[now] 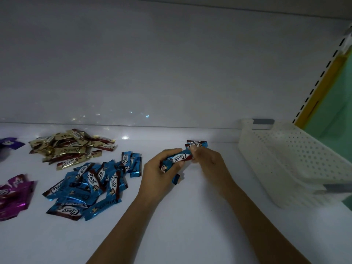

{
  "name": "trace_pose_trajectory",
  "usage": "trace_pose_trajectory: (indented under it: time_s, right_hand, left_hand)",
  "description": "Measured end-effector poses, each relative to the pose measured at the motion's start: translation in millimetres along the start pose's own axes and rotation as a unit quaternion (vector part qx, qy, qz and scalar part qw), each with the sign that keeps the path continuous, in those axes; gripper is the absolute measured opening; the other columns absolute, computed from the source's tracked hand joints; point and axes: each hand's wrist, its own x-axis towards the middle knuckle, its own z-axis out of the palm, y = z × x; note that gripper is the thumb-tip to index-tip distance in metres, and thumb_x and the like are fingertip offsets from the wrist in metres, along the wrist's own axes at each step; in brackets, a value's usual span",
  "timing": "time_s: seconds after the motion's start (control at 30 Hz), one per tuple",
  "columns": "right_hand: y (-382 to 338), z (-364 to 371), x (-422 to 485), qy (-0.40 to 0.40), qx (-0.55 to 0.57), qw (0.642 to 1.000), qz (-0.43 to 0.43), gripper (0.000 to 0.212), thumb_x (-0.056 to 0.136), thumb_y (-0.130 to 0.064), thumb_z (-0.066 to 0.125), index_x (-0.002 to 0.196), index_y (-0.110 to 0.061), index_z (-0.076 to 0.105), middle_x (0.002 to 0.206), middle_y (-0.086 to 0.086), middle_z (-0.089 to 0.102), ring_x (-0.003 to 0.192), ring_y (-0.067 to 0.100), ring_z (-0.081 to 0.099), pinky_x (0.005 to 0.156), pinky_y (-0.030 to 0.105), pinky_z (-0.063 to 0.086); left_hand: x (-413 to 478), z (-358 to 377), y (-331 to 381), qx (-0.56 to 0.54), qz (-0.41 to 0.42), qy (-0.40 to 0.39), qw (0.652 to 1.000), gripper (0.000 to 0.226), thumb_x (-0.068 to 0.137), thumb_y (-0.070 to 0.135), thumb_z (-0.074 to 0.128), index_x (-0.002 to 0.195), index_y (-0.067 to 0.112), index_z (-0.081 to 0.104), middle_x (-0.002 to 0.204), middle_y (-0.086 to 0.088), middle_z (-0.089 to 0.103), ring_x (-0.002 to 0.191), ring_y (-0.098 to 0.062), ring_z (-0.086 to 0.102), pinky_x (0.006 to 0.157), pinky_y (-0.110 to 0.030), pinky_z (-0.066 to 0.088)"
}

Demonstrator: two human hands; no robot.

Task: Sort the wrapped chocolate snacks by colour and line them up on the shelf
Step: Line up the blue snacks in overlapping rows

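**Blue snack held between both hands on the shelf**

At the far left edge of the white shelf (pixel 190 225) lie purple wrappers (pixel 9 142), with magenta wrappers (pixel 13 197) nearer the camera. Next comes a loose gold pile (pixel 72 147) towards the back, and just in front of it a larger blue pile (pixel 91 185). Right of that, the left hand (pixel 158 178) curls its fingers round the held blue snack (pixel 179 158), with another blue wrapper end poking out below the palm. The right hand (pixel 207 161) pinches the same snack's right end. Just behind the right hand, two lined-up blue snacks (pixel 197 142) lie near the back wall. A white perforated basket (pixel 285 159) stands at the right.
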Motion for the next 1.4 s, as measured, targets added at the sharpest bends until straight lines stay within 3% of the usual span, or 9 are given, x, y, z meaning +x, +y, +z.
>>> trace_pose_trajectory:
  time_s: [0.1,0.27,0.4,0.57,0.7,0.93,1.23,1.3,1.4]
  right_hand:
    - [-11.6,2.7,-4.4,-0.048,0.091,0.994,0.048,0.017,0.086,-0.018,0.066,0.072,-0.007,0.067,0.075,0.015,0.067,0.069,0.013,0.059,0.065,0.021,0.045]
    - [-5.9,-13.2,2.8,0.057,0.130,0.988,0.066,0.014,0.087,-0.004,0.059,0.080,-0.015,0.065,0.065,-0.008,0.069,0.055,0.004,0.061,0.051,0.011,0.042]
    - [11.5,-27.0,8.7,0.062,-0.100,0.992,0.054,0.024,0.089,-0.004,0.047,0.090,-0.016,0.067,0.080,0.001,0.060,0.059,0.007,0.047,0.053,0.013,0.036]
    - [18.2,-17.3,6.4,-0.051,-0.349,0.935,-0.045,0.028,0.092,-0.027,0.052,0.120,-0.029,0.056,0.102,-0.004,0.052,0.097,0.014,0.051,0.086,0.030,0.039]
    - [17.1,-22.2,1.6,0.022,-0.478,0.877,-0.050,0.032,0.079,-0.061,0.056,0.089,-0.031,0.059,0.083,-0.013,0.049,0.086,0.008,0.049,0.077,0.031,0.023]
    - [18.2,-13.7,10.6,0.003,-0.555,0.823,-0.120,0.033,0.097,-0.035,0.043,0.128,-0.033,0.054,0.124,-0.004,0.050,0.112,0.017,0.044,0.092,0.031,0.027]
    - [25.4,-7.2,1.2,0.022,-0.510,0.850,-0.129,0.033,0.096,-0.030,0.044,0.127,-0.026,0.056,0.125,-0.003,0.055,0.111,0.018,0.047,0.089,0.032,0.030]
    - [12.5,-2.5,-2.4,0.049,-0.346,0.931,-0.107,0.026,0.091,-0.043,0.052,0.108,-0.031,0.067,0.107,-0.007,0.065,0.099,0.012,0.056,0.085,0.031,0.039]
    - [-13.8,14.8,-9.3,-0.008,-0.050,0.998,-0.024,0.031,0.074,-0.060,0.063,0.075,-0.029,0.065,0.072,-0.007,0.067,0.070,0.007,0.063,0.069,0.031,0.054]
  left_hand:
    - [-0.6,-0.7,-2.1,-0.003,-0.003,-0.011,1.000,0.041,0.083,0.001,0.070,0.117,0.024,0.063,0.101,0.011,0.068,0.086,0.004,0.065,0.068,-0.009,0.050]
    - [1.1,-0.4,-3.6,0.003,-0.049,0.035,0.998,0.040,0.084,0.007,0.070,0.111,0.034,0.060,0.094,0.007,0.064,0.082,0.010,0.061,0.061,-0.007,0.049]
    - [1.7,0.2,-4.9,0.032,-0.045,0.043,0.998,0.033,0.085,0.013,0.070,0.102,0.039,0.060,0.091,0.013,0.064,0.082,0.011,0.059,0.070,-0.008,0.050]
    - [2.8,-1.2,-8.4,0.028,-0.036,0.056,0.997,0.029,0.086,0.013,0.069,0.108,0.031,0.062,0.091,0.018,0.061,0.083,0.014,0.058,0.070,-0.007,0.049]
    - [2.2,-2.1,-7.7,0.018,-0.041,0.058,0.997,0.041,0.087,0.005,0.066,0.118,0.029,0.055,0.095,0.019,0.057,0.086,0.019,0.055,0.069,-0.006,0.049]
    - [-1.2,-0.3,2.2,-0.095,-0.056,0.051,0.993,0.036,0.086,0.007,0.066,0.106,0.035,0.056,0.096,0.009,0.062,0.079,0.007,0.066,0.051,-0.014,0.051]
    - [4.2,-6.1,3.0,-0.109,-0.099,0.097,0.984,0.017,0.089,0.023,0.063,0.104,0.030,0.060,0.100,-0.006,0.065,0.073,-0.008,0.066,0.047,-0.013,0.046]
    - [6.8,-7.6,3.9,-0.164,-0.158,0.097,0.969,0.019,0.088,0.028,0.063,0.107,0.028,0.060,0.102,-0.007,0.066,0.075,-0.010,0.067,0.050,-0.013,0.047]
    - [9.3,-6.3,7.8,-0.423,-0.269,0.068,0.863,0.039,0.083,0.029,0.066,0.115,0.009,0.060,0.112,-0.016,0.064,0.089,-0.015,0.069,0.067,-0.024,0.057]
